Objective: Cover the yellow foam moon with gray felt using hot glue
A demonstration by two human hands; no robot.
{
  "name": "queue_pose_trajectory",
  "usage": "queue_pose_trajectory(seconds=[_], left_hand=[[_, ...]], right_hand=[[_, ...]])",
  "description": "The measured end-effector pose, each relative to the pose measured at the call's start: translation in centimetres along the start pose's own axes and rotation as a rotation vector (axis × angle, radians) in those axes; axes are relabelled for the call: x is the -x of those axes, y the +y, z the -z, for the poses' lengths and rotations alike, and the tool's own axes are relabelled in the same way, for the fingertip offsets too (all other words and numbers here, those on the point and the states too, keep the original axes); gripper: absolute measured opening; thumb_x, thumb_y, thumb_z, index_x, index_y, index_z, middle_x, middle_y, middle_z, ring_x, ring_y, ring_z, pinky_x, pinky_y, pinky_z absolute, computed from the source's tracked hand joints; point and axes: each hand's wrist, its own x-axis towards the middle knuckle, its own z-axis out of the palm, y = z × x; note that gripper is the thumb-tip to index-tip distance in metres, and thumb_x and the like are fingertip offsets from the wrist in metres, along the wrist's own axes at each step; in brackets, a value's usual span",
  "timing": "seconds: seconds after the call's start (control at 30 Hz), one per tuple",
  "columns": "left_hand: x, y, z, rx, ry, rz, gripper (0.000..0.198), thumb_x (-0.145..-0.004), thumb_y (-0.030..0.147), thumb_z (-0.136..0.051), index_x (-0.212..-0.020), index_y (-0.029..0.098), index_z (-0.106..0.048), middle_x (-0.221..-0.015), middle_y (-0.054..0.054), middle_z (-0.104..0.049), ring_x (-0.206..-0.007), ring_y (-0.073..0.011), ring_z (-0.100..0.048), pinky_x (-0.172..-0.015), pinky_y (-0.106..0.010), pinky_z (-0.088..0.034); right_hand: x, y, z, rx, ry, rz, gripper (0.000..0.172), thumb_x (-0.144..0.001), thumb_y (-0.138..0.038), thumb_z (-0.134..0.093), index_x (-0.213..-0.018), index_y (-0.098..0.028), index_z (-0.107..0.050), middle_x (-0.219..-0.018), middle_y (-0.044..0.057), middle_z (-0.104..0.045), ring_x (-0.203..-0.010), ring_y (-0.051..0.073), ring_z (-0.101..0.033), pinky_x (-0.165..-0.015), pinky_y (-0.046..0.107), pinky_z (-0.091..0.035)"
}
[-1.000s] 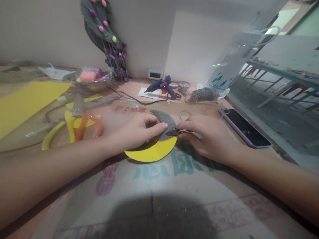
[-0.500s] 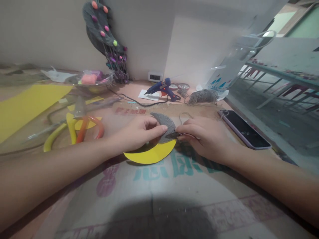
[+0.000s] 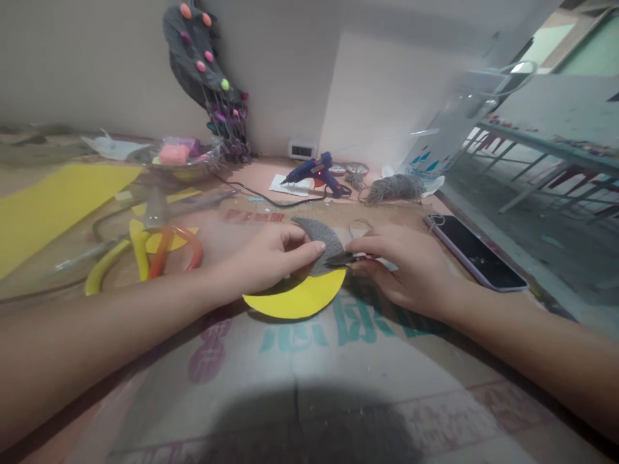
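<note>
Grey yarn covers the upper part of a crescent [image 3: 320, 237], and my left hand [image 3: 271, 258] pinches it with the thumb on top. Below the yarn, a yellow paper crescent [image 3: 297, 298] shows bare; whether it is one piece with the wrapped part is unclear. My right hand [image 3: 401, 258] is closed on small dark-bladed snips [image 3: 340, 260], partly hidden by the fingers. Their blades lie against the right edge of the yarn wrapping. A loose strand of yarn [image 3: 358, 225] loops up beside the right fingertips.
Behind the hands stand a blue glue gun [image 3: 309, 169] on white paper and a grey yarn bundle [image 3: 395, 188]. A phone [image 3: 476, 251] lies right. Scissors with orange-and-yellow handles [image 3: 167, 251], yellow sheet [image 3: 58, 200] and a bowl [image 3: 181, 171] are left. Printed cardboard [image 3: 338, 386] covers the table.
The crescent has shifted very slightly to the right in the picture. My right thumb and fingers have spread slightly around the snips. Both hands otherwise keep their places.
</note>
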Motion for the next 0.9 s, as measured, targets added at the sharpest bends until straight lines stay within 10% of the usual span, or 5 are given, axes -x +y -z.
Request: queue_pose_trajectory(seconds=[0.9], left_hand=[[-0.25, -0.17, -0.24, 0.071, -0.032, 0.009, 0.041, -0.086, 0.046, -0.049, -0.057, 0.017, -0.054, -0.051, 0.002, -0.053, -0.047, -0.0088, -0.045, -0.044, -0.021, -0.031]], right_hand=[[-0.47, -0.49, -0.69, 0.043, 0.031, 0.071, 0.016, -0.091, -0.019, -0.046, -0.094, -0.015, -0.061, -0.074, 0.005, -0.062, -0.065, 0.014, -0.050, -0.056, 0.025, -0.033]])
